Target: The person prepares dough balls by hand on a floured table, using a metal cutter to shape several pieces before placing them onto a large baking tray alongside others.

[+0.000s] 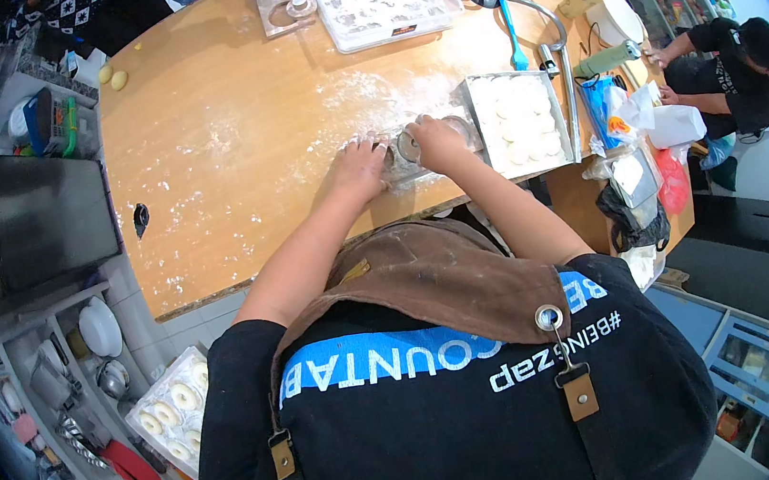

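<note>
On the floured wooden table (197, 119), close to its front edge, lies a clear plastic mold (409, 168) with round openings. My left hand (357, 171) grips its left end, fingertips pressed on the plate. Curled fingers of my right hand (440, 145) hold it around the middle, beside a round opening; what lies under them is hidden. Just right of the mold stands a rectangular metal tray (571, 135) holding several pale, floured dough rounds (514, 119).
At the back are a clear plastic tray (397, 32) of dough balls and another round-holed mold (276, 23). A blue-handled brush (513, 37) lies near a curved metal lamp arm (549, 13). Ring-shaped dough fills a tray (174, 405) low on the left. Another person (724, 69) works at right.
</note>
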The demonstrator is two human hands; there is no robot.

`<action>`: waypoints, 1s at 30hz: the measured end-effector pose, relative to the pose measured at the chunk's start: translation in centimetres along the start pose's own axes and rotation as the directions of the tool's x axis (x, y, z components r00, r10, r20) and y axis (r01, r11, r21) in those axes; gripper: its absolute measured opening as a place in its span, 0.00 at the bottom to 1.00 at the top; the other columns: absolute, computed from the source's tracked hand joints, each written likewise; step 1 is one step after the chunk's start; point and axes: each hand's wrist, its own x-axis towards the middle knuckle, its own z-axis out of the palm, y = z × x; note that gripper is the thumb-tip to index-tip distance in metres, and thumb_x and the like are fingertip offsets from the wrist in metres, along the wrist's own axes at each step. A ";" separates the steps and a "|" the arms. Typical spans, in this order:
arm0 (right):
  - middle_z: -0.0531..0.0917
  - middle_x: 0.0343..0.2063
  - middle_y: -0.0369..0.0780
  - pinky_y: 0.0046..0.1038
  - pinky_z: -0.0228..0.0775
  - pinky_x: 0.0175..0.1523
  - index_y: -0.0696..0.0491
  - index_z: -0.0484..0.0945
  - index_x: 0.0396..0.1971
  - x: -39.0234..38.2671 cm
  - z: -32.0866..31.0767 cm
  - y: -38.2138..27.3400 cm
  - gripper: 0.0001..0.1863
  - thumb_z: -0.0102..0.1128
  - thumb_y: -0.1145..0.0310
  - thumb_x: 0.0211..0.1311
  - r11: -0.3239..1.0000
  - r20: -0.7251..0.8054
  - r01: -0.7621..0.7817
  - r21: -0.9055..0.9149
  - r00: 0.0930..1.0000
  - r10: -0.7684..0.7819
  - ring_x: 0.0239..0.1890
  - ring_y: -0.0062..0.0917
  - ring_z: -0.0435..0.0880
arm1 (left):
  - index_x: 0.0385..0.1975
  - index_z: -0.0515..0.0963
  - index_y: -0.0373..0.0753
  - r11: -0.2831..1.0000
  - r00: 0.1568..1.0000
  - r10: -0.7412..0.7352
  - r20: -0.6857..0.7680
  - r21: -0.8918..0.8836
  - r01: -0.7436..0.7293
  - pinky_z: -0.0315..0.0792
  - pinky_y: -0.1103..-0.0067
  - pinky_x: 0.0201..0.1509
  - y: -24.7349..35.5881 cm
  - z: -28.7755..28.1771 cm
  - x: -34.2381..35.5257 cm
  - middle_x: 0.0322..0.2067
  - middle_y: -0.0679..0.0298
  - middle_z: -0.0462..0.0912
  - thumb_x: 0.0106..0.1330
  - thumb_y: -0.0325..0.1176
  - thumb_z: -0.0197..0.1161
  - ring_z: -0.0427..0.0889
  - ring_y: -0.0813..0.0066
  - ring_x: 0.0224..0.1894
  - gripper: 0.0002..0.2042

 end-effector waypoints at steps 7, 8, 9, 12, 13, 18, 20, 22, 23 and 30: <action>0.75 0.38 0.48 0.35 0.74 0.44 0.54 0.75 0.38 0.3 1.9 0.2 0.13 0.54 0.75 0.50 1.000 -0.032 0.015 -0.004 0.999 -0.015 0.42 0.39 0.78 | 0.54 0.67 0.38 0.999 1.000 -0.006 -0.017 -0.041 0.005 0.62 0.69 0.61 0.5 -0.2 -0.5 0.55 0.52 0.66 0.42 0.37 0.72 0.66 0.55 0.57 0.35; 0.75 0.38 0.48 0.35 0.74 0.44 0.54 0.74 0.39 0.7 1.4 0.2 0.13 0.54 0.75 0.50 0.999 -0.046 0.030 -0.023 0.998 -0.031 0.42 0.39 0.78 | 0.54 0.67 0.38 0.999 1.000 -0.003 -0.024 -0.032 0.002 0.62 0.69 0.61 0.3 -0.2 -0.2 0.55 0.52 0.66 0.42 0.37 0.72 0.66 0.55 0.57 0.35; 0.75 0.38 0.48 0.35 0.74 0.44 0.54 0.74 0.39 0.7 1.2 0.2 0.13 0.54 0.75 0.50 0.999 -0.058 0.030 -0.023 0.998 -0.032 0.42 0.39 0.78 | 0.54 0.67 0.38 1.000 1.000 -0.015 0.002 -0.010 0.015 0.62 0.69 0.61 0.2 0.0 -0.2 0.56 0.52 0.66 0.42 0.37 0.72 0.66 0.55 0.57 0.35; 0.75 0.38 0.47 0.35 0.74 0.44 0.54 0.74 0.39 0.5 1.4 0.4 0.14 0.55 0.75 0.49 1.000 -0.026 0.000 -0.014 1.000 0.000 0.42 0.39 0.78 | 0.54 0.67 0.38 1.000 1.000 -0.013 0.012 0.015 0.013 0.63 0.68 0.61 0.5 -0.2 -0.2 0.56 0.51 0.65 0.42 0.37 0.72 0.66 0.55 0.57 0.35; 0.75 0.38 0.47 0.36 0.74 0.44 0.54 0.74 0.39 0.7 1.4 0.5 0.14 0.56 0.75 0.49 0.999 -0.024 0.030 -0.026 0.999 -0.030 0.42 0.39 0.78 | 0.55 0.67 0.38 1.000 1.000 -0.006 0.005 0.012 0.006 0.63 0.68 0.61 0.5 -0.3 -0.1 0.56 0.51 0.65 0.42 0.37 0.72 0.66 0.54 0.57 0.35; 0.77 0.40 0.47 0.37 0.72 0.48 0.51 0.75 0.41 1.4 -1.2 1.5 0.20 0.62 0.73 0.41 0.997 0.103 0.068 0.037 0.992 -0.071 0.43 0.40 0.78 | 0.54 0.68 0.40 0.999 0.999 -0.023 -0.038 0.048 0.025 0.64 0.67 0.60 0.1 0.9 0.2 0.55 0.54 0.66 0.41 0.39 0.73 0.66 0.56 0.57 0.35; 0.77 0.40 0.48 0.37 0.71 0.48 0.51 0.76 0.40 1.9 -3.2 2.2 0.20 0.63 0.73 0.40 0.987 0.009 0.092 0.132 0.996 -0.094 0.43 0.40 0.78 | 0.52 0.69 0.42 0.997 0.996 -0.024 -0.082 0.069 0.029 0.64 0.66 0.59 0.0 1.3 0.4 0.54 0.56 0.67 0.41 0.41 0.73 0.66 0.58 0.57 0.34; 0.77 0.40 0.48 0.36 0.71 0.48 0.52 0.75 0.41 3.9 -3.0 4.6 0.21 0.63 0.73 0.41 0.979 -0.106 0.093 0.182 0.992 -0.075 0.43 0.42 0.77 | 0.56 0.67 0.42 0.994 0.998 -0.071 -0.001 0.087 0.070 0.63 0.66 0.60 0.5 0.9 0.4 0.56 0.56 0.66 0.41 0.41 0.73 0.65 0.58 0.59 0.37; 0.76 0.41 0.48 0.36 0.70 0.49 0.53 0.75 0.41 5.3 -2.4 6.0 0.21 0.62 0.73 0.41 0.989 -0.167 0.062 0.135 0.985 -0.039 0.44 0.42 0.76 | 0.56 0.67 0.42 0.993 0.997 -0.071 0.004 0.098 0.070 0.63 0.66 0.60 0.5 0.9 0.3 0.56 0.56 0.66 0.41 0.41 0.73 0.65 0.58 0.59 0.37; 0.73 0.46 0.49 0.36 0.68 0.52 0.55 0.72 0.44 6.2 -0.6 8.8 0.20 0.59 0.74 0.48 0.998 -0.161 0.018 0.059 0.987 -0.009 0.49 0.42 0.73 | 0.57 0.66 0.45 0.994 0.996 -0.088 -0.008 0.071 0.088 0.63 0.68 0.62 0.7 1.0 0.1 0.60 0.56 0.61 0.39 0.41 0.74 0.64 0.54 0.60 0.39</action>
